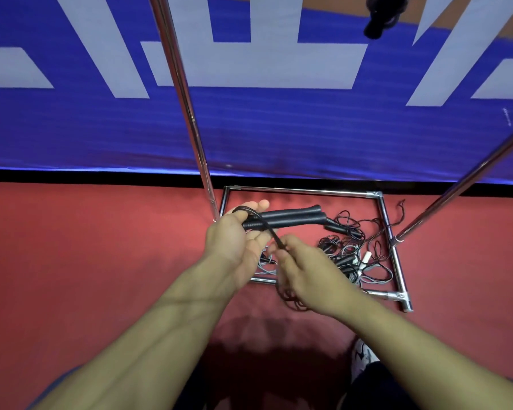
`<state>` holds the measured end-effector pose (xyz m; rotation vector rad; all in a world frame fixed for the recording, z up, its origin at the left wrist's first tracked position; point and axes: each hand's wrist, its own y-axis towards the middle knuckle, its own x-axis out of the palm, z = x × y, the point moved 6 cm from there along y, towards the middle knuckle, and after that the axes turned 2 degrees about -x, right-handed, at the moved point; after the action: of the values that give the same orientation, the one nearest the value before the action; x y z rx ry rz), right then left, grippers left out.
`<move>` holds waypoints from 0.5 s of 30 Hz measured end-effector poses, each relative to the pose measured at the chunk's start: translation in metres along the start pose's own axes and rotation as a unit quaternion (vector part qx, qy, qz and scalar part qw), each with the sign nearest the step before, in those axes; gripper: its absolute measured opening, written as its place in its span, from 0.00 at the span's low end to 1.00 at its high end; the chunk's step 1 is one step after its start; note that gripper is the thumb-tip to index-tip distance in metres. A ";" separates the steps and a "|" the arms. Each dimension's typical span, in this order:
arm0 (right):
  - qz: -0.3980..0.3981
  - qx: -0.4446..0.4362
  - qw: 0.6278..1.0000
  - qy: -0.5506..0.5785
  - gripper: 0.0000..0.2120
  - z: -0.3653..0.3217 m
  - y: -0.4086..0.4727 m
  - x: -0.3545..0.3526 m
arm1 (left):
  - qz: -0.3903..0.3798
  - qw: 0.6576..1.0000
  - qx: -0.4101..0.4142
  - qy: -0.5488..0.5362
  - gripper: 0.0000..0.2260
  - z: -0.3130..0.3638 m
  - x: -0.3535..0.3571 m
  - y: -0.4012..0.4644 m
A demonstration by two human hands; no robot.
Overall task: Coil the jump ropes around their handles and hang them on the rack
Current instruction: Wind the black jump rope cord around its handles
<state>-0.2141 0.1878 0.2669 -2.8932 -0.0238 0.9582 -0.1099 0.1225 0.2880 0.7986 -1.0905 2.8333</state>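
My left hand (234,235) grips two black jump rope handles (293,216) held side by side, pointing right. A loop of the black rope (267,229) passes over my left fingers and runs down to my right hand (305,276), which pinches it; more rope hangs in a bunch below that hand. The chrome rack (190,113) rises in front of me, its base frame (302,190) on the red floor. A coiled black rope (379,16) hangs at the top right.
A tangle of several loose jump ropes (356,255) with black and white handles lies inside the rack base. A second rack pole (462,184) slants up at the right. A blue and white mat (279,128) lies behind. My shoe (363,355) shows at lower right.
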 end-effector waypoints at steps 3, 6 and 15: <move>0.033 0.074 0.972 0.218 0.10 0.004 0.004 -0.002 | -0.031 0.999 0.002 -0.015 0.13 -0.001 0.002 -0.002; 0.067 0.110 0.919 0.373 0.05 0.005 0.004 0.001 | -0.058 0.998 0.023 -0.009 0.14 0.001 0.005 -0.004; 0.131 0.165 0.747 0.631 0.20 0.007 0.007 -0.005 | -0.140 0.990 0.014 0.020 0.16 -0.016 0.019 -0.023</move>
<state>-0.2223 0.1812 0.2633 -2.5774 0.5707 -1.0195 -0.1301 0.1468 0.3009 0.8189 -0.8573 2.6236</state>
